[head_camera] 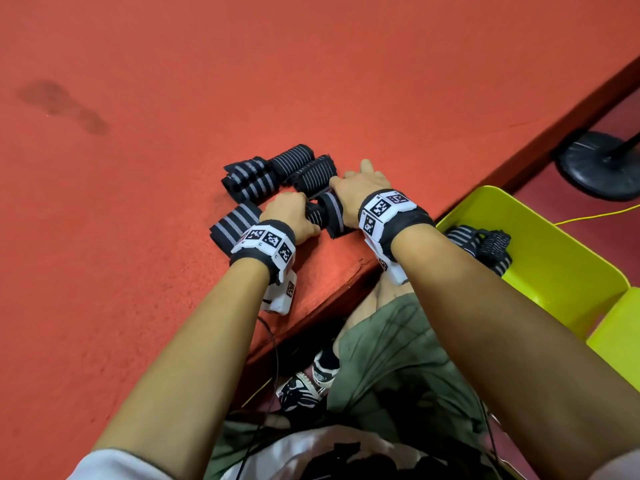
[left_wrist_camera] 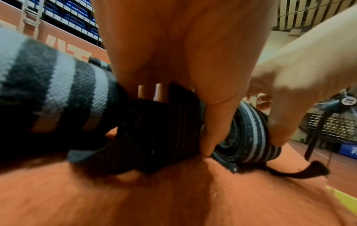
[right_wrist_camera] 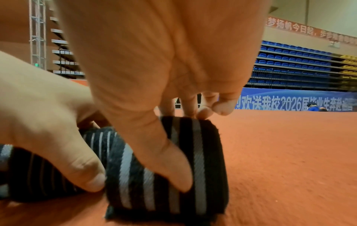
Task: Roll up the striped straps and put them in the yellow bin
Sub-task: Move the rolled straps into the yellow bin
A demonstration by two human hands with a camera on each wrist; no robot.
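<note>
A black strap with grey stripes [head_camera: 327,211], partly rolled, lies on the red carpeted platform near its edge. My left hand [head_camera: 291,216] grips its left end, and my right hand [head_camera: 360,187] grips the thicker rolled end. In the left wrist view my thumb [left_wrist_camera: 212,130] presses into the roll [left_wrist_camera: 249,137]. In the right wrist view my thumb [right_wrist_camera: 164,160] and fingers pinch the roll [right_wrist_camera: 197,168] from above. The yellow bin [head_camera: 561,258] stands below the platform edge at the right, with rolled straps [head_camera: 481,244] inside.
Several more striped straps [head_camera: 277,171] lie bunched just beyond my hands, and one [head_camera: 232,225] lies left of my left wrist. The platform edge [head_camera: 450,202] runs diagonally. A black fan base [head_camera: 602,164] and a yellow cable sit on the lower floor at the right.
</note>
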